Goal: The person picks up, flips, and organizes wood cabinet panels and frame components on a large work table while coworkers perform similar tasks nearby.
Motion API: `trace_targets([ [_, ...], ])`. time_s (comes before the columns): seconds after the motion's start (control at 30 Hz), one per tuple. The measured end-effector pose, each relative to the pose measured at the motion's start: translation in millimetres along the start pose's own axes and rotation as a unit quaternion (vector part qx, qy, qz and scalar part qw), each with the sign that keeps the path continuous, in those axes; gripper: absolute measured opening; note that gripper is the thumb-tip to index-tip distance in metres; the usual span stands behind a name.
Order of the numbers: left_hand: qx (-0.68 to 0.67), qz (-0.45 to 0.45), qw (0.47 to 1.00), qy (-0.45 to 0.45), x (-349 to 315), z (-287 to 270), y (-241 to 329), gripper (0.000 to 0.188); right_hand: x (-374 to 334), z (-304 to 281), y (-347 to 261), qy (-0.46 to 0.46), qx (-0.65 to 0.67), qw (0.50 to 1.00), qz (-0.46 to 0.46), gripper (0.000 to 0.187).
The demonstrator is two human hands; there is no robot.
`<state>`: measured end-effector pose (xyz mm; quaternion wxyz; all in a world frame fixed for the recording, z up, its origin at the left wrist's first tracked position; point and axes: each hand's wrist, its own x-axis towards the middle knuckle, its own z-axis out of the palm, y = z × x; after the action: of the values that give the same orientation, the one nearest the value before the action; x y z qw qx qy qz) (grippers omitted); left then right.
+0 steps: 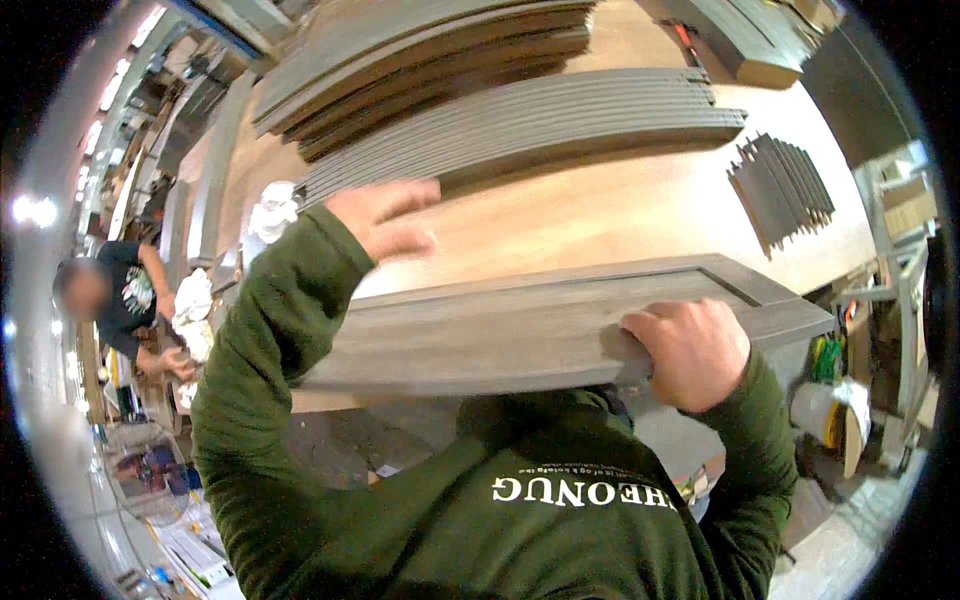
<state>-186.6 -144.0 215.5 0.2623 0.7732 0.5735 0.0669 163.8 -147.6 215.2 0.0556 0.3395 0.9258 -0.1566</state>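
Note:
A grey wooden framed panel (500,335), like a cabinet door, lies along the near side of the workbench, just in front of my body. My right hand (700,350) is closed on the panel's near edge toward its right end, fingers curled. My left hand (385,218) is raised beyond the panel's left part, its fingers spread and slightly blurred. Nothing shows in that hand. Past it lies a row of long grey wooden strips (530,130). A crumpled white cloth (275,210) rests just left of my left wrist.
Farther back are stacked grey boards (430,75). A bundle of short dark slats (785,190) sits at the right of the workbench (560,225). At far left, another person (125,290) works near white cloths. A caged fan (150,470) stands at lower left.

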Motion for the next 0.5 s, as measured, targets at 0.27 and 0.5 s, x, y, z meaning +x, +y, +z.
trace_targets([
  [0.27, -0.198, 0.094, 0.94, -0.26, -16.0, 114.0, 20.4, 0.098, -25.7, 17.8, -19.2, 0.015, 0.054, 0.995, 0.08, 0.034],
  [0.5, -0.054, 0.188, 0.957, -0.214, -46.1, -20.5, 57.5, 0.095, -11.8, 12.3, -4.9, 0.044, -0.011, 0.996, 0.079, 0.017],
])
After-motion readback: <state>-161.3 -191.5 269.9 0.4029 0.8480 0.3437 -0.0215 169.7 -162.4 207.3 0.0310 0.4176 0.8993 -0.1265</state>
